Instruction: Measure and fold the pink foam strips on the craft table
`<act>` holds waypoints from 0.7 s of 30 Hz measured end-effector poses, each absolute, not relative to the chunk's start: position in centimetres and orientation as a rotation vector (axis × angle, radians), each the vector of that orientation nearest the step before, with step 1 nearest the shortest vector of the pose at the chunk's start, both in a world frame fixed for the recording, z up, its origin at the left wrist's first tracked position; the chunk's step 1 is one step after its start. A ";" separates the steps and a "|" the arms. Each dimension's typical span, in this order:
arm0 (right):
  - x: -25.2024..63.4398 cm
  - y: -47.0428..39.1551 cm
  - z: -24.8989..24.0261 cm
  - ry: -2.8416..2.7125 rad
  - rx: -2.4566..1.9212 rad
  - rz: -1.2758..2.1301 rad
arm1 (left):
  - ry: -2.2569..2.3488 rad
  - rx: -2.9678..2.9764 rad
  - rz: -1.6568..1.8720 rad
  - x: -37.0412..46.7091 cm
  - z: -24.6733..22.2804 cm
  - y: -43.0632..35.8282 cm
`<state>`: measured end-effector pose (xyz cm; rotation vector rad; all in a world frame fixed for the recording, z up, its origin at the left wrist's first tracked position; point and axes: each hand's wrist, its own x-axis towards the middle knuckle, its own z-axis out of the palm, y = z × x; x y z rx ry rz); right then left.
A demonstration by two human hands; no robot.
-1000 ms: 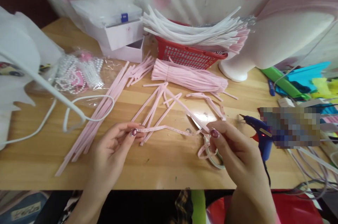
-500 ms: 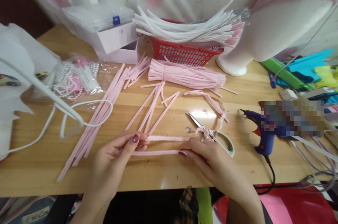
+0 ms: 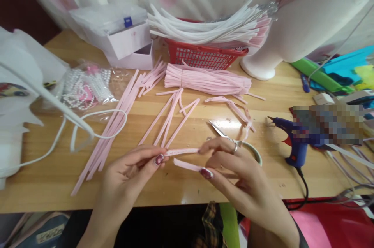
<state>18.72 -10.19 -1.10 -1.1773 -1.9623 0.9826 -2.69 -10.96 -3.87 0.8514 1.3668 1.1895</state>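
Observation:
My left hand [image 3: 133,180] pinches one end of a pale measuring tape [image 3: 182,151] with small markings, its thumb on top. My right hand [image 3: 236,174] touches the tape's other side with a fingertip and holds a pink fuzzy strip [image 3: 188,165] under its thumb; the strip's left end is free, just below the tape. Scissors [image 3: 220,131] with pale green handles lie behind my right hand, partly hidden by it. Bent pink strips [image 3: 168,119] lie on the table beyond my hands, and a tied pink bundle [image 3: 207,80] is farther back.
Long pink strips [image 3: 109,131] and a white cable [image 3: 52,148] lie on the left, near a bag of beads [image 3: 87,84]. A red basket [image 3: 201,55] of white and pink stems stands behind. At right are a blue glue gun [image 3: 296,143] and a white stand [image 3: 258,67].
The pink strip's left end has come away from my left hand and now sits free. My right hand has opened up somewhat, with its fingers raised. The view has shifted slightly.

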 end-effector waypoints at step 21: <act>17.4 -9.6 -3.4 -1.881 -1.098 1.178 | 1.215 0.699 1.071 -1.9 -2.3 -11.4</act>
